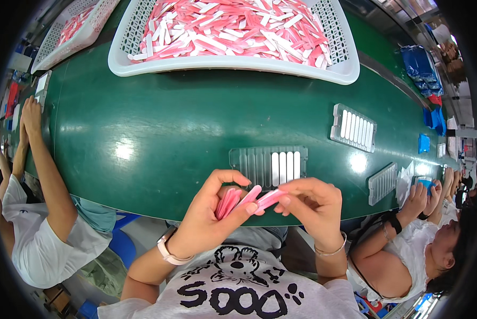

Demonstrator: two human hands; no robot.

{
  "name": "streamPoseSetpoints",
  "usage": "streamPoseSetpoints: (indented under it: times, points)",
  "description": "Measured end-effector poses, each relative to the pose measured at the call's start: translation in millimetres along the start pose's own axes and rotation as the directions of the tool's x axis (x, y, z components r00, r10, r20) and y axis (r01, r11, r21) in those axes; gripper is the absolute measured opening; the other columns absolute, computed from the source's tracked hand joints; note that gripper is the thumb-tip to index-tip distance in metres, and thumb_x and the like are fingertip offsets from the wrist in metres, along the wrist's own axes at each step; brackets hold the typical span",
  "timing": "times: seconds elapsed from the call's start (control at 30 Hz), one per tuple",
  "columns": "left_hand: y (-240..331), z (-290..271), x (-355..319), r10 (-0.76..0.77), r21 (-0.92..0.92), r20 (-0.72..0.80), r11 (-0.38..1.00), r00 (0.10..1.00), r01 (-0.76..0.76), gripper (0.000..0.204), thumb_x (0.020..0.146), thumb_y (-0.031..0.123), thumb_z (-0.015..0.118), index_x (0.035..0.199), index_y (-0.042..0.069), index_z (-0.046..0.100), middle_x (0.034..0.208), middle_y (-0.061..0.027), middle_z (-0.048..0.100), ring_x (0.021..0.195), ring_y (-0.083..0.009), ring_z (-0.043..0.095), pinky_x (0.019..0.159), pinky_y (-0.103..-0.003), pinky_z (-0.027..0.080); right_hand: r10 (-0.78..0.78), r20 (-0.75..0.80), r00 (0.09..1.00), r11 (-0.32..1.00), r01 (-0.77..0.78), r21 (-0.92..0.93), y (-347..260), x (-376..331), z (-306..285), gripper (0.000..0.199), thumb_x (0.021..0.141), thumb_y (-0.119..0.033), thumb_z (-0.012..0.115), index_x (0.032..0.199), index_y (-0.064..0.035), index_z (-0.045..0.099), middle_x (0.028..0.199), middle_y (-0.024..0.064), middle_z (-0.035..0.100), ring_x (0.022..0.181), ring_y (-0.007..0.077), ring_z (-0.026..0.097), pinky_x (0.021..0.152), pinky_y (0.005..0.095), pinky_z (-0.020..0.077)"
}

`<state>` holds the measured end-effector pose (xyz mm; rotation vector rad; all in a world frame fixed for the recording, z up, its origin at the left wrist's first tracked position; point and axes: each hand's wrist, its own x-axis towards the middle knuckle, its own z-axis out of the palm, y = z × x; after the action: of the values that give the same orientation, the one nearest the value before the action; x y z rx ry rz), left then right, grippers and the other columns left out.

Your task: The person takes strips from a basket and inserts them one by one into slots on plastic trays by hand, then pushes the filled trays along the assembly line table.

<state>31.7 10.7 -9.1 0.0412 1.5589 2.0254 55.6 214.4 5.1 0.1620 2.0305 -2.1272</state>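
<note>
My left hand [209, 215] is closed round a fanned bunch of small pink flat sticks [228, 203], which look like mini nail files with rounded ends. My right hand [319, 204] pinches the far end of some pink sticks [270, 199] that stretch between the two hands; how many is hard to tell. Just beyond the hands lies a clear slotted plastic tray [251, 166]. Several white sticks [286, 168] fill slots on its right side, while the left slots are bare. My fingers hide part of its near edge.
A white perforated basket [238, 65] heaped with pink and white sticks stands at the back of the green table [142, 117]. Another basket [87, 37] is far left. Two more trays, one filled [353, 127] and one [383, 183], lie right. Co-workers' arms flank me.
</note>
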Motion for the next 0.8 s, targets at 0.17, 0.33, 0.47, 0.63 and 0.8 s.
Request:
streamPoseSetpoints:
  times: [0.17,0.33,0.47,0.63,0.8]
  points:
    - [7,-4,1,0.027,-0.020,0.044,0.999,0.999,-0.026,0.033,0.090,0.000,0.060,0.115,0.007,0.040,0.082,-0.0071,0.065,0.055,-0.0030,0.044,0.048,-0.019,0.032,-0.317,0.126,0.940,0.933,0.333,-0.137,7,0,-12,0.022,0.074,0.004,0.074,0.095,0.0007,0.071,0.092,0.0131,0.071,0.073,0.0210,0.070,0.063,0.0287,0.0535]
    - [16,-7,-1,-0.182,-0.174,-0.026,0.969,0.983,0.175,0.028,0.091,0.003,0.061,0.112,0.005,0.043,0.078,-0.0010,0.059,0.067,-0.0013,0.052,0.054,-0.016,0.036,-0.652,0.165,0.740,0.667,0.663,-0.340,4,11,-14,0.016,0.070,-0.005,0.079,0.084,-0.0030,0.070,0.097,0.0117,0.069,0.080,0.0219,0.066,0.068,0.0317,0.0513]
    - [7,-5,1,0.009,-0.031,-0.189,0.999,0.982,-0.015,0.028,0.090,0.001,0.062,0.109,0.005,0.042,0.086,-0.0053,0.062,0.086,-0.0100,0.065,0.062,-0.020,0.045,-0.338,0.014,0.941,0.866,0.316,-0.388,-11,26,-27,0.009,0.073,-0.002,0.073,0.080,-0.0028,0.067,0.100,0.0112,0.069,0.089,0.0232,0.063,0.077,0.0329,0.0494]
    - [-4,-7,0,0.134,0.122,-0.231,0.987,0.964,-0.108,0.029,0.090,0.001,0.061,0.110,0.009,0.040,0.080,-0.0094,0.066,0.052,0.0001,0.041,0.045,-0.017,0.029,-0.115,0.236,0.965,0.749,0.240,-0.617,-16,65,-28,0.007,0.077,-0.008,0.070,0.079,-0.0031,0.066,0.101,0.0089,0.069,0.091,0.0263,0.061,0.087,0.0360,0.0446]
    - [-1,-9,-2,0.134,0.154,-0.259,0.983,0.957,-0.096,0.030,0.090,0.001,0.061,0.110,0.009,0.040,0.082,-0.0099,0.066,0.053,0.0005,0.040,0.045,-0.016,0.029,-0.076,0.356,0.931,0.608,0.327,-0.723,-20,79,-22,0.014,0.076,-0.013,0.073,0.081,-0.0048,0.062,0.089,0.0072,0.066,0.090,0.0261,0.061,0.086,0.0385,0.0442]
